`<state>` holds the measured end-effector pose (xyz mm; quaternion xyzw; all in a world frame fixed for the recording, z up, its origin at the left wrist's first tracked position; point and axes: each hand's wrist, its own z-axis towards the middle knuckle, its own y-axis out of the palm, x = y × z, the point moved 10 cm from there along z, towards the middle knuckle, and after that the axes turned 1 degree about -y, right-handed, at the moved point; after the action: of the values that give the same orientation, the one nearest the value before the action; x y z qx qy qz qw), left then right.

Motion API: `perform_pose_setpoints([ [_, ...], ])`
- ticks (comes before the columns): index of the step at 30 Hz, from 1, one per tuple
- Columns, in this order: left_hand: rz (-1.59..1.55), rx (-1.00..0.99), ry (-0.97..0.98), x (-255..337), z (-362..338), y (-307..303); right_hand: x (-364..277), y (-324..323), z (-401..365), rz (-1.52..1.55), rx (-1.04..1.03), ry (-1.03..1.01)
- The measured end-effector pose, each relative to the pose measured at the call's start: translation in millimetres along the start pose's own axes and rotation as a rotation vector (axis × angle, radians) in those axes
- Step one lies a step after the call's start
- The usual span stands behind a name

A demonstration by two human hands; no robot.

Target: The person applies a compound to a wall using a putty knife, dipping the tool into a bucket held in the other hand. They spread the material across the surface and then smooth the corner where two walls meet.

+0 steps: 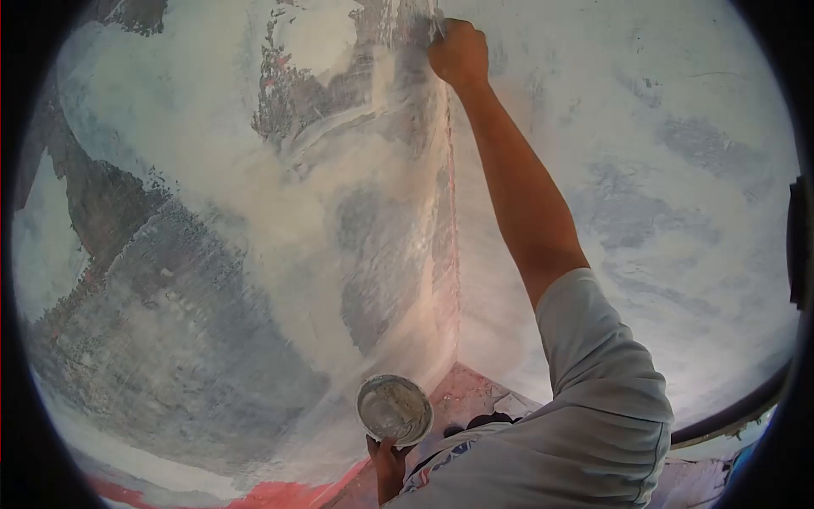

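The right hand (459,53), top centre, has its fingers closed on a scraper (437,27) laid flat to the wall (212,254), while the left hand (388,462) grips a bowl (394,409) of paste level at the bottom of the frame.

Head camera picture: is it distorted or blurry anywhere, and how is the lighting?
Head view: strong fisheye bending with a black round border; soft even light, no glare or hard shadows on the wall; raised right hand slightly soft, putty bowl in the left hand clearer.
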<state>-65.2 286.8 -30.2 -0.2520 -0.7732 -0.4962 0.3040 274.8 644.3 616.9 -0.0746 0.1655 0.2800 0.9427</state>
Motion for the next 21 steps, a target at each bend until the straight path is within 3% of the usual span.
perform_pose_setpoints([
  [2, 0.003, -0.013, 0.004, 2.4, -1.1, 3.4, -34.8, -1.0, -6.8, -0.014, -0.039, -0.040],
  [4, 0.002, -0.036, 0.004, 5.7, 0.2, 11.8, -88.2, -11.1, -24.3, 0.068, 0.067, -0.114],
  [6, 0.107, 0.000, 0.030, 13.0, -2.1, 15.3, -156.5, -13.4, -47.4, 0.019, -0.040, -0.189],
  [9, 0.118, -0.035, -0.020, 20.3, -2.2, 29.1, -250.5, -33.0, -104.5, -0.024, 0.073, -0.322],
  [10, 0.119, -0.031, -0.027, 19.6, -3.0, 33.7, -251.7, -46.1, -106.4, -0.028, 0.065, -0.319],
  [12, 0.131, -0.062, -0.001, 24.3, -1.8, 38.2, -248.7, -60.0, -111.7, 0.577, -0.221, -0.384],
  [13, 0.148, 0.007, -0.015, 12.4, 4.7, 15.1, -217.7, -64.6, -101.6, 0.629, -0.151, -0.288],
  [15, 0.093, -0.013, -0.017, 16.2, -2.7, 23.4, -150.4, -62.4, -66.2, 0.467, -0.071, -0.265],
  [16, 0.037, -0.036, -0.015, 17.4, -4.1, 28.7, -98.3, -51.0, -50.2, 0.507, 0.068, -0.244],
  [18, 0.021, -0.057, -0.013, 14.9, -2.9, 27.7, -19.0, -31.4, -26.1, 0.165, 0.028, -0.038],
  [21, 0.051, -0.064, -0.009, 5.7, 3.2, 15.1, 12.0, -15.9, -20.1, 0.112, 0.014, -0.006],
])
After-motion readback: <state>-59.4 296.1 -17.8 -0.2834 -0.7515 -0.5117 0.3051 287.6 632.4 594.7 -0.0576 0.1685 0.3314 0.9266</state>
